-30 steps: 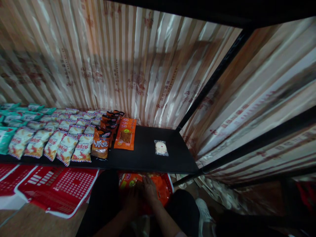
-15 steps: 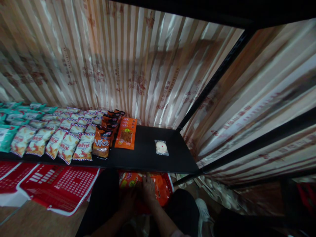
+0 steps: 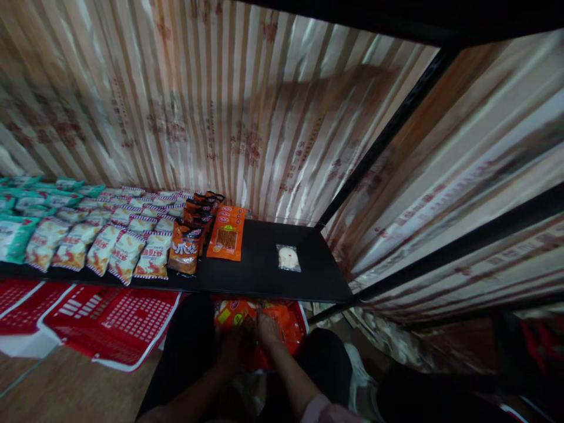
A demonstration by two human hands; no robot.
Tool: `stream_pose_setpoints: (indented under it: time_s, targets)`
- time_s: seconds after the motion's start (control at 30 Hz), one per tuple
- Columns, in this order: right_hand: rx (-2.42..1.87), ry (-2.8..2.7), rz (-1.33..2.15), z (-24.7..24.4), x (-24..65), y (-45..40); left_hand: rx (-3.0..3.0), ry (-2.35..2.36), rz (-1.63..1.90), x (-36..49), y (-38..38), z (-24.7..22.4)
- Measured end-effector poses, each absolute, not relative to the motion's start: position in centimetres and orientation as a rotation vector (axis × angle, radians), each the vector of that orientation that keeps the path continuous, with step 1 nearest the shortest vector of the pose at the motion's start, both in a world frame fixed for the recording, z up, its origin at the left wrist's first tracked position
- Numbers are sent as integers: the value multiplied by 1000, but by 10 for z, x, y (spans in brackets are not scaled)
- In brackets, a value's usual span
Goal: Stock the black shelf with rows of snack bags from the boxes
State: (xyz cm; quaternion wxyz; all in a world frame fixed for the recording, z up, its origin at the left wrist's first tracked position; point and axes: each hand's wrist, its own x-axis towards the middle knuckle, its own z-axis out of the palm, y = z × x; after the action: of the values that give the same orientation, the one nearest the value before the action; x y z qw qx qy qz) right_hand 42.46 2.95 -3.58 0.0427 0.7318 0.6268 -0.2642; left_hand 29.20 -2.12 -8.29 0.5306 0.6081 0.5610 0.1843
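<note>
Both hands are low in the head view, over orange snack packets [image 3: 288, 329] in a red basket [image 3: 304, 314] between my knees. My right hand [image 3: 267, 330] is closed, its fingers curled down at the edge of an orange packet. My left hand [image 3: 231, 346] is beside it, in deep shadow, and its fingers cannot be made out. On the black shelf [image 3: 259, 279] above lies a flat orange snack packet [image 3: 227, 234]. To its right is a small clear packet with a round white item [image 3: 288, 258].
White-and-orange snack bags [image 3: 126, 252], teal bags [image 3: 15, 238] and brown-orange bags [image 3: 183, 249] stand in rows on the shelf's left. Red baskets [image 3: 118, 323] sit below. A black metal post [image 3: 388, 135] rises at the shelf's right end, before striped sheeting [image 3: 264, 117].
My right hand has gone from lying over the packets to a curled grip, shifting slightly up. The view has tilted a little, and the shelf goods stay in place.
</note>
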Motion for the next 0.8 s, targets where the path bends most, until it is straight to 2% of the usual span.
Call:
stream_pose_setpoints:
  time_s: [0.3, 0.8]
  targets:
    - [2318, 1855, -943, -25, 428, 30, 1487, 1551, 488, 300, -22, -97]
    - [2472, 1813, -1154, -10, 431, 7, 1200, 1559, 695, 318, -26, -48]
